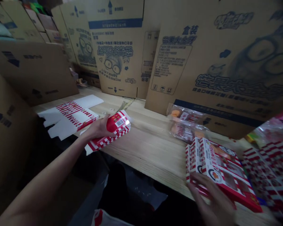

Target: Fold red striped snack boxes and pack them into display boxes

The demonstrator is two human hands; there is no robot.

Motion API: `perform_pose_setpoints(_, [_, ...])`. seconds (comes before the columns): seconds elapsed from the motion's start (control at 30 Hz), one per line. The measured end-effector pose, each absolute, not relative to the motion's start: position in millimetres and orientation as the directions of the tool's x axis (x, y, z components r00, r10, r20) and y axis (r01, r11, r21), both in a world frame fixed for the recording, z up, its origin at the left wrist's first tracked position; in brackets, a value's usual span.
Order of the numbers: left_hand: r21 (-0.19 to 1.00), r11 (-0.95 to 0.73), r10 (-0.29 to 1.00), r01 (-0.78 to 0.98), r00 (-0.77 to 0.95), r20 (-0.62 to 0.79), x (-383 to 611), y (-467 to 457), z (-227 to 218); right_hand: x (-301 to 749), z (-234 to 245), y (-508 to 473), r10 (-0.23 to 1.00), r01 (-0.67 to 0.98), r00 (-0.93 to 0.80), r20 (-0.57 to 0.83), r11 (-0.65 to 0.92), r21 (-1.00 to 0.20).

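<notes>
My left hand (97, 128) is closed around a red-and-white checked carton (119, 122) with a barcode on its side, held tilted over the table's front edge. Beside that hand lies a flat, unfolded carton blank (73, 116) with red stripes and white flaps. On the right, my right hand (213, 201) is at the near end of a red-and-white windowed box (226, 169), its fingers against the box; they are somewhat blurred. This box rests against similar boxes (193, 157) in a row.
Clear plastic packets (187, 122) with orange and dark red contents lie at the back of the wooden table (151, 147). Striped boxes (271, 172) are piled at the far right. Large cardboard cartons (122, 56) wall off the back, and another carton (30, 69) stands left.
</notes>
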State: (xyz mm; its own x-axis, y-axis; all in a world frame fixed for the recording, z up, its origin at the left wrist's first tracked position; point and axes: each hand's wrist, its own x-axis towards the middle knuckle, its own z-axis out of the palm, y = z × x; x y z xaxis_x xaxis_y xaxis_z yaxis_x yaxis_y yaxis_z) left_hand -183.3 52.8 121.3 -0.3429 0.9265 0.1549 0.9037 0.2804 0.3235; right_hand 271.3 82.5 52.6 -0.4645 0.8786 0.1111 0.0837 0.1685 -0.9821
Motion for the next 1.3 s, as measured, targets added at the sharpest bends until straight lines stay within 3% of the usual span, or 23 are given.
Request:
perform_pose_setpoints(0.07, [0.350, 0.237, 0.933, 0.906, -0.312, 0.177, -154, 40, 129, 222, 54, 81, 0.905, 0.117, -0.424, 0.031, 0.089, -0.989])
perform_pose_setpoints(0.13, [0.415, 0.184, 0.940, 0.891, -0.283, 0.192, -117, 26, 126, 175, 57, 81, 0.833, 0.000, -0.550, -0.064, -0.076, -0.997])
perform_pose_setpoints(0.23, [0.536, 0.108, 0.942, 0.838, -0.258, 0.214, -66, 8, 104, 130, 59, 77, 0.725, -0.183, -0.688, -0.036, -0.221, -0.958])
perform_pose_setpoints(0.33, [0.647, 0.080, 0.926, 0.758, -0.297, 0.234, -31, 0, 74, 124, 48, 69, 0.764, -0.244, -0.644, -0.033, -0.247, -0.938])
perform_pose_setpoints(0.57, [0.872, 0.062, 0.951, 0.485, -0.295, 0.097, 0, 4, 48, 171, 18, 69, 0.827, -0.112, -0.558, -0.067, -0.155, -0.981])
perform_pose_setpoints(0.87, [0.938, 0.068, 0.963, 0.340, -0.269, 0.028, 3, 3, 59, 189, 44, 73, 0.731, -0.201, -0.678, -0.077, -0.285, -0.937])
perform_pose_setpoints(1.07, [0.945, 0.092, 0.934, 0.314, -0.356, 0.027, -3, 3, 52, 181, 27, 69, 0.792, -0.200, -0.592, -0.150, -0.324, -0.925])
perform_pose_setpoints(1.17, [0.991, 0.123, 0.923, 0.052, -0.373, -0.095, -3, 5, 48, 178, 21, 68, 0.828, -0.208, -0.530, -0.183, -0.336, -0.919])
perform_pose_setpoints(1.23, [0.974, 0.152, 0.917, -0.170, -0.344, -0.203, -3, 7, 46, 178, 20, 68, 0.829, -0.201, -0.524, -0.195, -0.343, -0.918])
perform_pose_setpoints(1.3, [0.946, 0.161, 0.911, -0.283, -0.327, -0.253, -5, 9, 45, 179, 20, 69, 0.822, -0.186, -0.528, -0.213, -0.357, -0.915])
